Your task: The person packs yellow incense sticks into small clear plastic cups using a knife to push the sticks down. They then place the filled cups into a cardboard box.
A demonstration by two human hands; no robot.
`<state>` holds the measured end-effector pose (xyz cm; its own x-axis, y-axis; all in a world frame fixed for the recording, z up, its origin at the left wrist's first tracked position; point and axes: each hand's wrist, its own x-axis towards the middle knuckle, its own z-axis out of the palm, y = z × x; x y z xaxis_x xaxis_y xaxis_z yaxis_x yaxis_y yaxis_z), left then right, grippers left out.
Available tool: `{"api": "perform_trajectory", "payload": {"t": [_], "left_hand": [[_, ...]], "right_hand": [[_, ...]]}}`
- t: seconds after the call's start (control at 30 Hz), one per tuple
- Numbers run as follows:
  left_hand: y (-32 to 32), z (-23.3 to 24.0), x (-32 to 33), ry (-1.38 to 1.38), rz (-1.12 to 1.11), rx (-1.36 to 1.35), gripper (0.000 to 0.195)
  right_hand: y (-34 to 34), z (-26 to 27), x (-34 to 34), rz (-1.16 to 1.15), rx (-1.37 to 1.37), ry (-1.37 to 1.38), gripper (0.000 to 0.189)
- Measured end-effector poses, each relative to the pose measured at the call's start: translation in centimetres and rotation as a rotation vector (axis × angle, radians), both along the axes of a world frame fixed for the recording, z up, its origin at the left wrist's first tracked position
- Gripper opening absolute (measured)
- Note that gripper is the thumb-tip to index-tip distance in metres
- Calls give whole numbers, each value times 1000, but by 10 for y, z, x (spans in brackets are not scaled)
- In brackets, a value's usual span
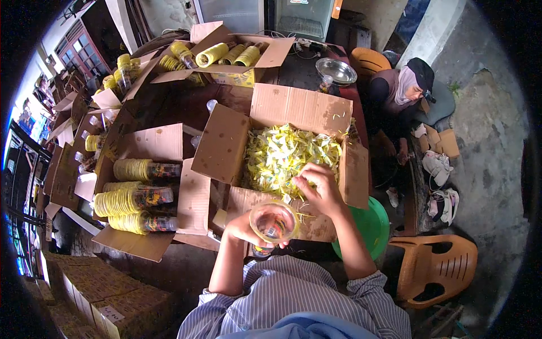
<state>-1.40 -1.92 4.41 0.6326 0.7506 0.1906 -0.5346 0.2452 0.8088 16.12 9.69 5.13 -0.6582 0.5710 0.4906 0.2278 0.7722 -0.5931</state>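
My left hand (242, 229) is wrapped around a plastic cup (274, 222) with a yellow rim, its mouth facing up towards me. A printed dark base shows beneath that hand; whether it is one cup or a nested stack I cannot tell. My right hand (319, 190) hovers over the near right part of an open cardboard box (226, 144), its fingers curled inward. Yellow and white plastic strips (288, 156) fill the box. Thin yellow strips hang near the right fingertips, but whether the fingers grip any is unclear.
Left of me, an open carton (192, 203) holds stacks of yellow-rimmed cups (123, 203). Another cup carton (271, 59) stands at the back beside a metal bowl (336, 71). A green basin (368, 229) and an orange chair (436, 271) are at right, where a person (398, 97) sits.
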Motion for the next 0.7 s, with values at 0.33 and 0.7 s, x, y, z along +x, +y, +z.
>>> {"api": "perform_trajectory", "payload": {"t": [0.33,0.7], "left_hand": [[1,4,-3,455,317,282,59],[0,13,2,692,588,489,52]], "right_hand": [[24,-38,11,-365,242,-539,56],[-30,29,2,77,-519,306,53]]}}
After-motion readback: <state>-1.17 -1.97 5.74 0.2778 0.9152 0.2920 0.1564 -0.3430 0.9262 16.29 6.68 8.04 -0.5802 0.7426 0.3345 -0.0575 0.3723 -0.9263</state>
